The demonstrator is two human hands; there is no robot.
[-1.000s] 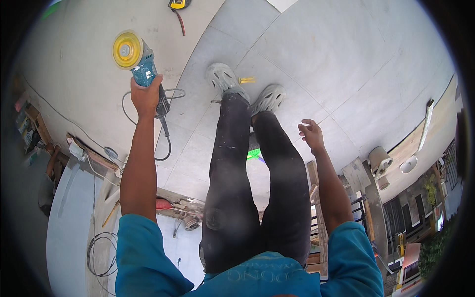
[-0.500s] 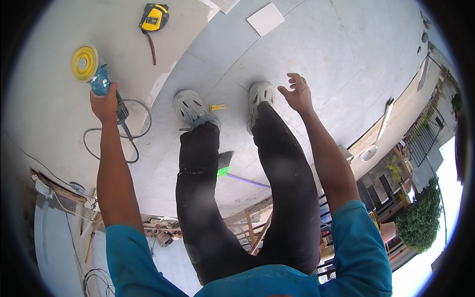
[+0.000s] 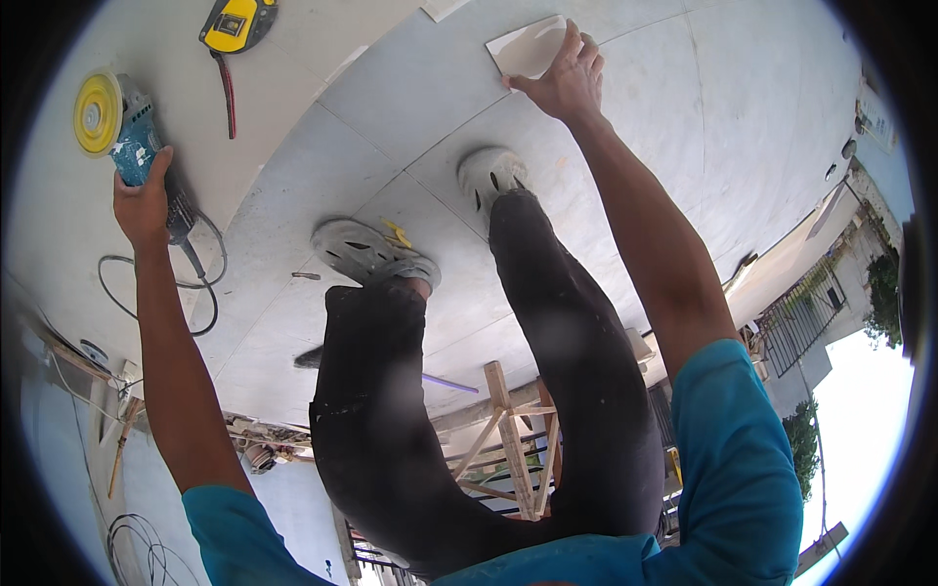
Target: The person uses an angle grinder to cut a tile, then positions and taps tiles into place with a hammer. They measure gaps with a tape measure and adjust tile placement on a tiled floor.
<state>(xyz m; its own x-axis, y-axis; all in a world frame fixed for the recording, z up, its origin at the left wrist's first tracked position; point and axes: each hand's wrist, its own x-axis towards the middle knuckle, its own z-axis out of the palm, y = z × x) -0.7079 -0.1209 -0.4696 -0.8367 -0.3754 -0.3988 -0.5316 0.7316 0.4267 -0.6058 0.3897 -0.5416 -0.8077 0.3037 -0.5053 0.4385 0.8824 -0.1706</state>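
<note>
At the left, my left hand (image 3: 143, 205) is closed around the blue body of an angle grinder (image 3: 137, 146) with a yellow disc. The grinder is held over the pale surface, its black cord trailing behind it. Farther right, my right hand (image 3: 565, 83) reaches over a small white tile piece (image 3: 523, 47). Its thumb is at the tile's near corner and its fingers spread toward the right edge. The hand covers part of the tile and appears to touch it. A yellow tape measure (image 3: 237, 24) with a dark red strap lies beyond the grinder.
My grey clogs (image 3: 366, 252) stand on large grey floor tiles (image 3: 381, 107). A small yellow object (image 3: 397, 232) lies beside the left clog. Behind my legs are a purple stick (image 3: 449, 383) and a wooden frame (image 3: 513, 439). The cord (image 3: 210, 283) loops near my left forearm.
My right hand has moved forward from beside the right clog to the tile piece. The grinder, still in my left hand, appears farther left. The view has shifted and my feet sit differently.
</note>
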